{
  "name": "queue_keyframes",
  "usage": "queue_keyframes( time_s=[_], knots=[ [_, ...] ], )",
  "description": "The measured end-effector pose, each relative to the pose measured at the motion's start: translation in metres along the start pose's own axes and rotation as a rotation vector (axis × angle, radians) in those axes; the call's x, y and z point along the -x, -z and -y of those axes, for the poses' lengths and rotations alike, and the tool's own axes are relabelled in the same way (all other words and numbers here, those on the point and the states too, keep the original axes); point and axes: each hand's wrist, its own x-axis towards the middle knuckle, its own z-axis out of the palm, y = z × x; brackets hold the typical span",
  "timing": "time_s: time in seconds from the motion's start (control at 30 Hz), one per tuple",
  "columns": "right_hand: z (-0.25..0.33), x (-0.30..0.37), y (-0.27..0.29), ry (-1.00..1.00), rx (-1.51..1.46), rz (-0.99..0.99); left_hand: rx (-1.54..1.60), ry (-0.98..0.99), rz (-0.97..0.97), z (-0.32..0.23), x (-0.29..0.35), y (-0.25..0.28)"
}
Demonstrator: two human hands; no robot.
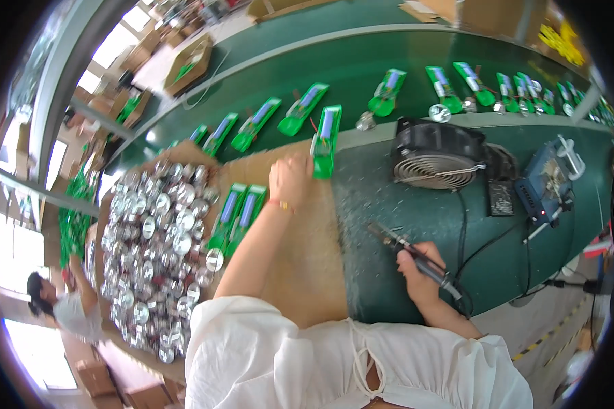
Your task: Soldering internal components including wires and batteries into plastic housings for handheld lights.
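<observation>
My left hand (292, 183) is closed at the side of a green plastic flashlight-like housing (326, 146), which stands tilted near the belt's near edge. A blue-purple cylindrical battery and a thin red wire show in this housing. In my right hand (421, 273) is a dark-handled soldering iron (426, 266), its metal tip pointing up and left above the green mat. Left of my left forearm, two more green housings (237, 218) with batteries lie side by side on the brown cardboard (307, 252). A large heap of round silver lamp heads (160, 238) fills the left.
Green housings (256, 125) line the green conveyor belt (351, 65), some with silver heads beside them. A black fan (436, 153) and blue soldering station (542, 184) stand at right, with black cables across the mat. Another person (68, 307) works at far left.
</observation>
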Motion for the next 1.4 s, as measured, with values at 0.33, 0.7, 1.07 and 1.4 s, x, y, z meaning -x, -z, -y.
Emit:
queue_keyframes(
  time_s=[0.33, 0.7, 1.07, 1.4],
  knots=[
    [0.001, 0.001, -0.004, 0.068, -0.089, 0.012, 0.261, 0.092, -0.264, 0.01, 0.238, 0.034],
    [0.012, 0.026, -0.004, 0.118, -0.083, -0.003, -0.169, 0.151, -0.33, 0.1, 0.23, 0.055],
    [0.041, 0.067, -0.002, 0.223, -0.22, 0.261, 0.621, 0.291, -0.114, 0.02, 0.248, 0.07],
    [0.029, 0.058, -0.035, 0.224, -0.065, 0.394, 0.789, 0.276, -0.155, 0.006, 0.23, 0.033]
  ],
)
